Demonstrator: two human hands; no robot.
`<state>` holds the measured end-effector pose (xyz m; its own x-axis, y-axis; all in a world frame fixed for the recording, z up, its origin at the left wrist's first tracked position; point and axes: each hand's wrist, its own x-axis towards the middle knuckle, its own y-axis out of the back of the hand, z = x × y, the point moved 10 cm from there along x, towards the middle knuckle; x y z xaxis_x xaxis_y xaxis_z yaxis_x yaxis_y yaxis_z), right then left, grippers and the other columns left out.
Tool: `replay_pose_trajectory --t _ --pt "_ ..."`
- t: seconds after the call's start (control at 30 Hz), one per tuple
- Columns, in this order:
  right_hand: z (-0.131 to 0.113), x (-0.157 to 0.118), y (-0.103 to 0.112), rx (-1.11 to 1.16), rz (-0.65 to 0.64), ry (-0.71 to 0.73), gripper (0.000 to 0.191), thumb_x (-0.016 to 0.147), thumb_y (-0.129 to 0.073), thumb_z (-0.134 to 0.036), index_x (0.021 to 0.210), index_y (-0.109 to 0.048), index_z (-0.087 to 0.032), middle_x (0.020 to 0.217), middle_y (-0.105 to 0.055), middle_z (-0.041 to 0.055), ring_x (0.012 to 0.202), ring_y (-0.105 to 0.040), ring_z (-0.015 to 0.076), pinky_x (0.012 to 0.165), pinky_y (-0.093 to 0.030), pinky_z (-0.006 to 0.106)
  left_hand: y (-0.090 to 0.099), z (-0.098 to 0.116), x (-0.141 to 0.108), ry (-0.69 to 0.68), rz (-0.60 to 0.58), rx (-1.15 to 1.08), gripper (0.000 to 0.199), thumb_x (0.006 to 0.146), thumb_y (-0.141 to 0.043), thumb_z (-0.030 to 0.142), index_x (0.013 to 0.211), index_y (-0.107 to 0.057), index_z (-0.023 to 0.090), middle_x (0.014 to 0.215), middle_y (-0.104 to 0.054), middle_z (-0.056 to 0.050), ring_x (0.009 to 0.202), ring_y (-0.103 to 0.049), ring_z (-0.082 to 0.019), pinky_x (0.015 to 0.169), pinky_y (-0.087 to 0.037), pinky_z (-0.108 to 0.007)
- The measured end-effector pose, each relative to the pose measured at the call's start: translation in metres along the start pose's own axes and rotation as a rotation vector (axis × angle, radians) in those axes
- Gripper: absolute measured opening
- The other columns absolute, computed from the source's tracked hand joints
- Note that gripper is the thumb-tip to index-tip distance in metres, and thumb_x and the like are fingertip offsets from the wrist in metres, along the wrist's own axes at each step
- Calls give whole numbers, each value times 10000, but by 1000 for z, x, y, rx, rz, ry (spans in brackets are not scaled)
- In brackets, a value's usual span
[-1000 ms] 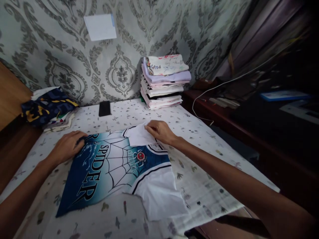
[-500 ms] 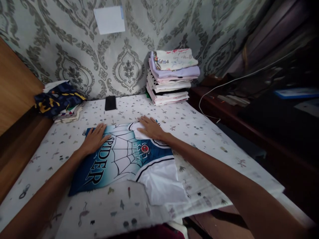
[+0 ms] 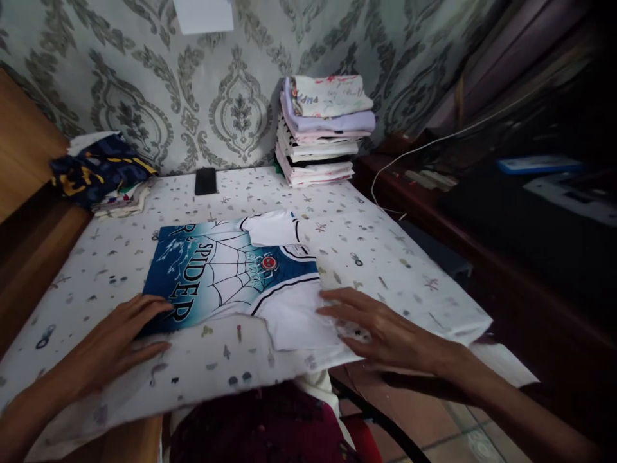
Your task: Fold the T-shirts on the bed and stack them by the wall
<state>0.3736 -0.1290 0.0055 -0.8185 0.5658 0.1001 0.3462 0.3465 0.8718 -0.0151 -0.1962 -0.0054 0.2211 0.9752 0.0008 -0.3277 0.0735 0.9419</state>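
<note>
A blue and white T-shirt point(image 3: 231, 273) with a web print and the word SPIDER lies on the patterned sheet point(image 3: 385, 257), its collar toward the right. Its far sleeve is folded inward over the body, while the near white sleeve point(image 3: 296, 315) lies spread toward me. My left hand point(image 3: 128, 337) is at the near corner of the hem, fingers apart, the upper fingertips over the blue cloth. Beside the near sleeve, my right hand point(image 3: 373, 325) has its fingers spread, with the fingertips at the sleeve's right edge; whether they press on it I cannot tell.
A tall stack of folded clothes point(image 3: 322, 138) stands at the back against the patterned wall. Another clothes pile point(image 3: 103, 170) is at the back left, with a black phone point(image 3: 205, 181) to its right. A white cable point(image 3: 409, 156) crosses the dark furniture on the right.
Both hands have left the shirt's far side and come toward me, the left to the near hem corner, the right to the near sleeve. My view has tilted down a little.
</note>
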Motion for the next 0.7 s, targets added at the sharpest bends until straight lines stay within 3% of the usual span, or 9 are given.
replay_pose_trajectory --t 0.1,0.27,0.43,0.53,0.6,0.7 --pt "-11 -4 -3 -36 31 35 444 935 -565 -238 1371 -573 -319 1435 -565 80 1335 -517 255 1079 -489 458 0 -2 -6 -22 64 15 378 841 -566 558 1123 -686 338 1235 -678 -51 1119 -652 -279 954 -543 -360" --pt "-17 17 -7 -31 95 70 293 938 -463 -125 1052 -707 -242 1167 -706 100 1103 -644 219 912 -571 391 5 -10 -8 -14 163 -20 295 872 -494 494 996 -702 326 1186 -716 -35 1104 -667 -262 954 -553 -349" --pt "-11 25 1 120 170 77 223 931 -481 -168 965 -691 -234 1205 -694 110 1179 -608 240 996 -515 454 8 -26 -3 136 100 -221 308 859 -543 542 971 -712 310 1085 -739 -31 1005 -687 -262 865 -561 -313" --pt "15 49 12 372 195 -27 193 946 -519 -333 979 -675 -225 1090 -721 103 1056 -661 243 930 -539 431 18 -37 13 256 82 -398 348 815 -596 593 920 -707 280 876 -728 -21 815 -673 -243 700 -553 -289" --pt "44 77 20 572 246 -157 222 899 -587 -421 906 -649 -208 861 -708 59 800 -668 201 732 -564 341 27 -47 30 335 129 -532 381 754 -660 616 862 -695 252 746 -683 -9 700 -632 -215 625 -534 -282" --pt "97 115 21 850 384 -470 247 755 -720 -399 774 -571 -203 594 -560 -33 536 -528 123 487 -443 228 27 -63 55 478 184 -785 417 635 -776 587 809 -677 221 701 -674 -4 645 -626 -189 594 -538 -278"
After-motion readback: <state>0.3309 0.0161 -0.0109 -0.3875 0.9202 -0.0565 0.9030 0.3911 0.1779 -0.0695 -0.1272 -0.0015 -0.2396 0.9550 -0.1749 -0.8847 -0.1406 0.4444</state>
